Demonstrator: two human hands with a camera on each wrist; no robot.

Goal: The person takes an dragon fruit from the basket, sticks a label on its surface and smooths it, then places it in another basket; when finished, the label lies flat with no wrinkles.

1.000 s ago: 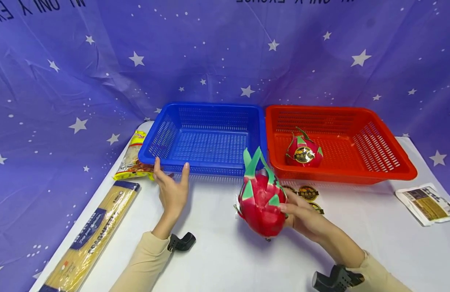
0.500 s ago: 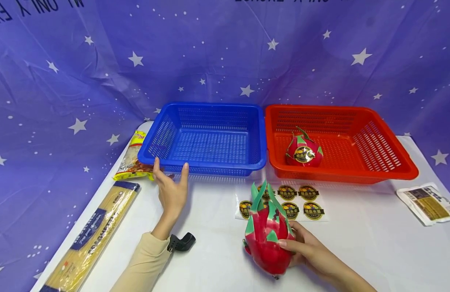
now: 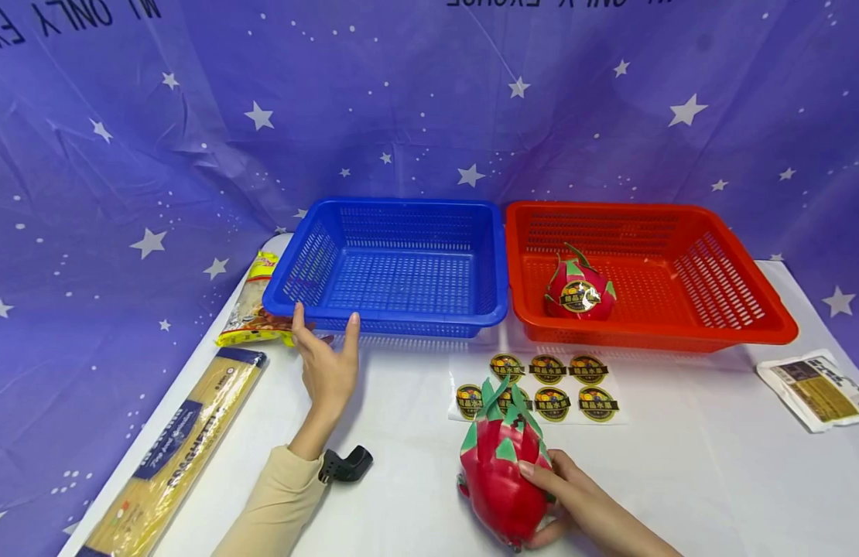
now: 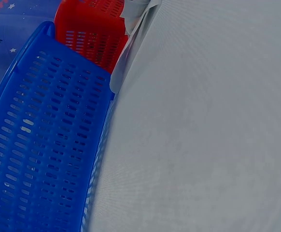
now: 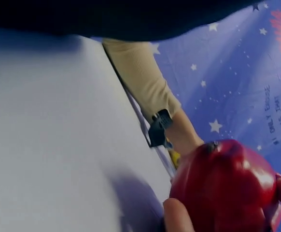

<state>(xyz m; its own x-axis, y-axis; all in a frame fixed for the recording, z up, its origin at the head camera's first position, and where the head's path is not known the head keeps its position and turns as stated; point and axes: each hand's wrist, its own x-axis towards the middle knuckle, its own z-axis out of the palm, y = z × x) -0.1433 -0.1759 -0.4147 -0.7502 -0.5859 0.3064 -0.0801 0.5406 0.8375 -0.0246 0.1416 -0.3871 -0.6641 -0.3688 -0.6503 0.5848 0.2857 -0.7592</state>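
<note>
A red dragon fruit point(image 3: 502, 480) with green leaf tips is held in my right hand point(image 3: 576, 495), which grips its right side low over the front of the table. The right wrist view shows the shiny underside of the same dragon fruit point(image 5: 222, 188) between thumb and fingers. My left hand point(image 3: 328, 371) is at the front rim of the blue basket point(image 3: 402, 317), thumb and forefinger spread and straight. Just behind the held fruit lies a sheet of round black-and-gold stickers point(image 3: 551, 404), partly covered by the leaves. The left wrist view shows the blue basket's wall point(image 4: 49, 130) but no fingers.
A red basket point(image 3: 652, 336) stands right of the blue one and holds another dragon fruit point(image 3: 579, 290) with a sticker on it. At left lie a spaghetti pack point(image 3: 186, 441) and a yellow-edged food bag point(image 3: 251, 305). A flat white-and-brown pouch point(image 3: 816, 387) lies far right.
My right hand has drawn the dragon fruit back toward me, away from the baskets, and lowered it, which uncovers most of the sticker sheet. My left hand has stayed at the blue basket.
</note>
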